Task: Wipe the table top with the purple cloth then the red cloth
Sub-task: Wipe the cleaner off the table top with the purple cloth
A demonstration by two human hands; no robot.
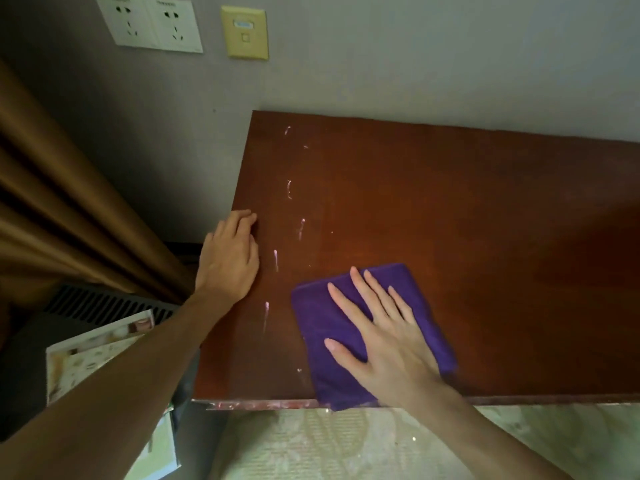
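A folded purple cloth [325,327] lies flat on the dark red-brown table top [467,220], near its front edge and left of centre. My right hand [384,337] presses down on the cloth with the palm flat and the fingers spread. My left hand [230,256] rests on the table's left edge, fingers curled over it, holding nothing. A line of pale smears [277,259] runs from front to back between my two hands. No red cloth is in view.
The table stands against a grey wall with two white sockets [149,22] and a yellowish plate [245,32]. A brown curtain [62,202] hangs at the left. Printed booklets [97,351] lie below the left edge, by a dark vent.
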